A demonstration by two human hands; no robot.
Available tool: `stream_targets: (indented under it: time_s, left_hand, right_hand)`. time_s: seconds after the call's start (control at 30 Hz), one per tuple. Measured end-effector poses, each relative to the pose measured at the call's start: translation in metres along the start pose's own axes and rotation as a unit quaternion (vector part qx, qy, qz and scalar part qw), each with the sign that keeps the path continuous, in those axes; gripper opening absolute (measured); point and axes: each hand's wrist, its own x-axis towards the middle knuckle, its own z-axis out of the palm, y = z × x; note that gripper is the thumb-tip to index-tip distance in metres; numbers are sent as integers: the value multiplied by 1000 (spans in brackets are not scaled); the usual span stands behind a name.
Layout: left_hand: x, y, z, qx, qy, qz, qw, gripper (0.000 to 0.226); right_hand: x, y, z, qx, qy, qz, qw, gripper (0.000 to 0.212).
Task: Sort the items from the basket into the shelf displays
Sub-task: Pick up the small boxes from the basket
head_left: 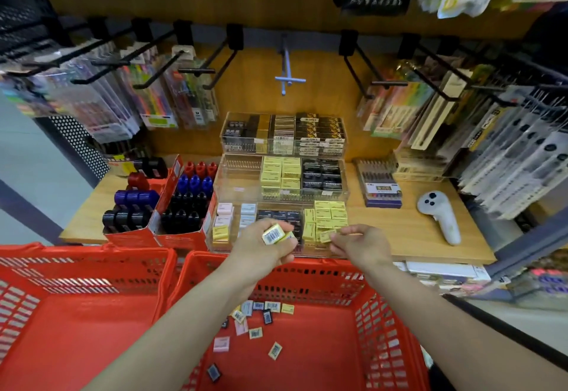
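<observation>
My left hand (264, 244) grips a few small yellow eraser boxes (273, 234), barcode side up, above the far rim of the right red basket (378, 314). My right hand (358, 241) pinches one yellow eraser box (326, 235) at the front of the clear tiered display (242, 187), beside its compartment of yellow boxes (330, 214). Several small boxes, yellow, pink, black and pale blue, lie scattered on the basket floor (255, 320).
A second red basket (76, 314) stands at the left. Red cartons of ink bottles (184, 203) sit left of the display. A white controller (439, 215) and a pen pack (381, 187) lie on the wooden shelf at the right. Hooks with hanging pen packs flank both sides.
</observation>
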Motion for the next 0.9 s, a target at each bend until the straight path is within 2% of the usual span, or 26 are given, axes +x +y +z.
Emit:
stream_targets:
  time_s: [0.07,0.17,0.3,0.4,0.77,0.83,0.9]
  left_hand:
    - [6,-8,2,48,-8,-9,999,16]
    - [16,-20,8,92,-25,-26,995,13]
    - [30,-24,20,110,-36,-30,993,12]
    - [38,-23,27,107,-45,-24,993,11]
    - [35,-18,25,119,-25,-1,993,15]
    - [27,-12,23,89,-50,5,995,16]
    - [15,-3,23,37,-90,9,995,19]
  right_hand:
    - [1,4,2,-86,34,-77,993,22]
    - [-1,8,-1,-201,62,-179,961,24]
    - [-1,12,-3,-263,49,-225,937,32]
    - [1,12,1,-276,56,-245,928,27]
    - [0,6,0,-295,46,-236,925,27]
    - [-10,-11,-9,-263,10,-213,941,19]
    - [-27,-32,-19,-126,-93,-132,979,15]
